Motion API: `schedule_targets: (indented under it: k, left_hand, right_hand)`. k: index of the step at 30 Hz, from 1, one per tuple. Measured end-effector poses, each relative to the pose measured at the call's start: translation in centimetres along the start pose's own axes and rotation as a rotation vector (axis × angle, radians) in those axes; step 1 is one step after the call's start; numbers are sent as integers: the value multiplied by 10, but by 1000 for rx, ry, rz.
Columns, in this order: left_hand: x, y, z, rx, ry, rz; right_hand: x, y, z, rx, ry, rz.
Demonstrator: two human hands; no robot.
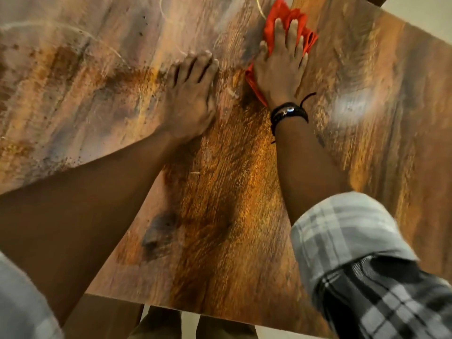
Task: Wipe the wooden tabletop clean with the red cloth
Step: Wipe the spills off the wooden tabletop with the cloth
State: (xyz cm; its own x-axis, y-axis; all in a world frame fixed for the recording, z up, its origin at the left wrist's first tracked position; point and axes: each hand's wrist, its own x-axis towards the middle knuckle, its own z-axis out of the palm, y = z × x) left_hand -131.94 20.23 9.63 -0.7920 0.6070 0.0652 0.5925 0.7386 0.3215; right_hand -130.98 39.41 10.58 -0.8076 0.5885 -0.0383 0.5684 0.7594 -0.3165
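Hands of one person lie flat on the wooden tabletop [220,216]. The right hand [278,74] rests on top of the red cloth [281,9] and presses it down on the wood. Its fingers are straight and spread wide, not curled round the cloth. The cloth is bunched up. Part of it sticks out past the fingertips, and a small part shows by the heel of the hand, on the side toward the left hand.

The left hand [190,99] is just beside the right hand and a bit nearer to the person. It lies palm down on bare wood with straight fingers close together. It holds nothing and is apart from the cloth.

A black band [288,112] goes round the right wrist. A rolled-up checked sleeve [342,241] covers the right arm nearer the person. Left of the left hand the wood has small dark specks [49,69] and pale streaks. Right of the right wrist there is a bright shiny patch [349,106].
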Motion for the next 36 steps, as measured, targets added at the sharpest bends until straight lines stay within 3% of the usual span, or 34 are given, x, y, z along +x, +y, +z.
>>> schedule_targets:
  k: [9,13,18,30,36]
  left_hand:
    - [-1,2,-10,-22,-32,-2]
    - [9,1,-21,40,7,46]
    - [54,-4,-26,12,-13,50]
    - [73,-6,-1,-13,-53,17]
    - [71,-8,-1,-9,-55,28]
  right_hand:
    - [-224,-32,17,22,4,-75]
    - [-248,-28,18,18,-28,-91]
    - [-168,-21,15,90,-27,-117]
    - [141,-7,-4,40,-25,-37]
    - [173,-10,-11,67,-49,-30]
